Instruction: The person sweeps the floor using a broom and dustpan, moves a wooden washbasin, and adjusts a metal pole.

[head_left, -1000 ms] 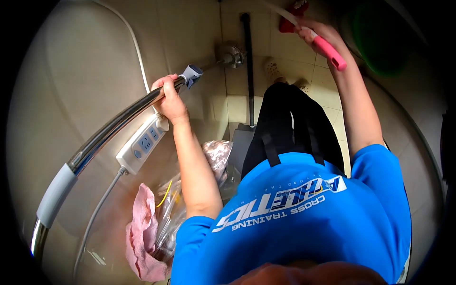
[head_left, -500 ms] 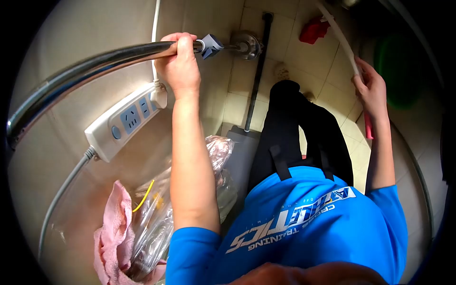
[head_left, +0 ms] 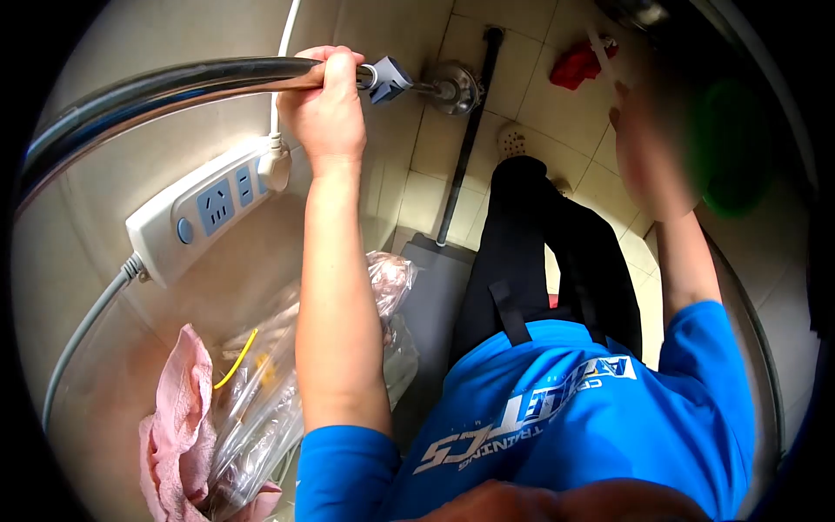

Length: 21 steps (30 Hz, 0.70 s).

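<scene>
My left hand (head_left: 326,113) is wrapped round a shiny metal rail (head_left: 183,83), close to the grey bracket (head_left: 388,80) at its end. On the right, my right hand (head_left: 648,139) is blurred, with a pale rod (head_left: 600,54) rising from its fingers; the rod's pink handle, seen in the earlier frames, is hidden now. Beyond the rod's upper part a red cloth-like thing (head_left: 581,64) lies on the tiled floor. Below my left hand is a white power strip (head_left: 204,209) with a plug (head_left: 276,165) in it.
A pink towel (head_left: 181,426) and clear plastic bags (head_left: 261,418) are at the lower left. A black pole (head_left: 470,139) rises from a grey dustpan-like piece (head_left: 439,270) beside my legs. A round metal fitting (head_left: 452,88) is near the bracket. Something green (head_left: 735,157) shows at the right.
My right hand first moved down and right with the rod, then slightly up and left. My left hand stays on the rail; the view has shifted, bringing rail and power strip lower left.
</scene>
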Each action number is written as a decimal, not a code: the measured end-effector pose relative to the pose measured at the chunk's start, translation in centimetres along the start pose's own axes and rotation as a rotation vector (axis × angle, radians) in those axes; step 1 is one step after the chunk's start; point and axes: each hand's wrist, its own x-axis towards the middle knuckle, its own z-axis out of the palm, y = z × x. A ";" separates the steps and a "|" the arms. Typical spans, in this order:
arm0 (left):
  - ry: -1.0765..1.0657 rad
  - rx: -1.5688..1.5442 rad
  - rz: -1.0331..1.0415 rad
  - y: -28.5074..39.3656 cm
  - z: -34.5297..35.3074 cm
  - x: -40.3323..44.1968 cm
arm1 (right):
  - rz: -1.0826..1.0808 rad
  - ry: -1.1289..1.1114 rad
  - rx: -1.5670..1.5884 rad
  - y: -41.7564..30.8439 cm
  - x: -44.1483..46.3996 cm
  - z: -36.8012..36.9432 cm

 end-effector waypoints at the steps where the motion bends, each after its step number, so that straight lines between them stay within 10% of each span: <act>1: 0.025 -0.035 0.004 0.0 0.2 0.0 | -0.050 0.044 0.012 -1.0 -1.2 -1.3; 2: 0.052 -0.072 0.010 0.0 0.4 0.1 | -0.100 0.088 0.022 -2.1 -2.4 -2.6; 5: 0.051 -0.056 0.020 -0.1 0.4 0.2 | 0.720 -0.122 0.398 -5.2 -1.5 -6.4; 12: 0.069 -0.069 0.021 0.4 0.8 -0.2 | 0.153 -0.076 -0.257 1.7 9.9 2.7; 14: 0.087 -0.063 0.019 0.2 0.7 -0.3 | 0.509 -0.436 0.067 -2.6 8.6 3.0; 16: 0.094 -0.022 -0.011 0.3 0.5 -0.5 | 0.259 -0.148 -0.086 0.1 2.6 4.2; 21: 0.085 -0.084 -0.011 0.7 0.9 -0.5 | 0.260 -0.276 -0.219 -0.9 -5.6 -7.0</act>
